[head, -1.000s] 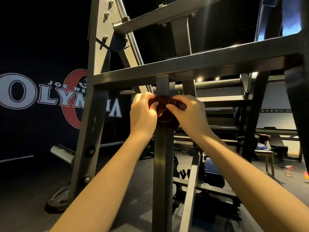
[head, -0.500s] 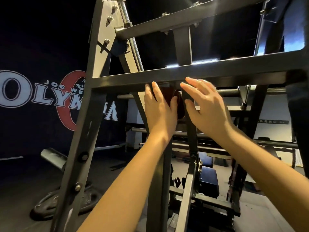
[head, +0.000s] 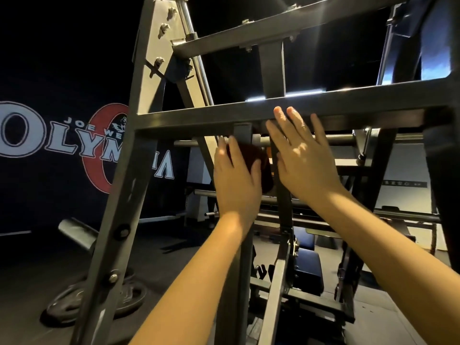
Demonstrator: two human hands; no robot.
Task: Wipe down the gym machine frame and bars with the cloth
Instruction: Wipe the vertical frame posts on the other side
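Grey machine frame fills view; right hand, fingers straight and spread, raised at the crossbar underside, contact uncertain in dim light; left hand, fingers extended, presses dark red cloth against the central upright just below that crossbar.

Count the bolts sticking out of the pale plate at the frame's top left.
3. One bolt sits near the top of the plate, a second just below it, and a third lower down. More may be hidden above the picture's edge.
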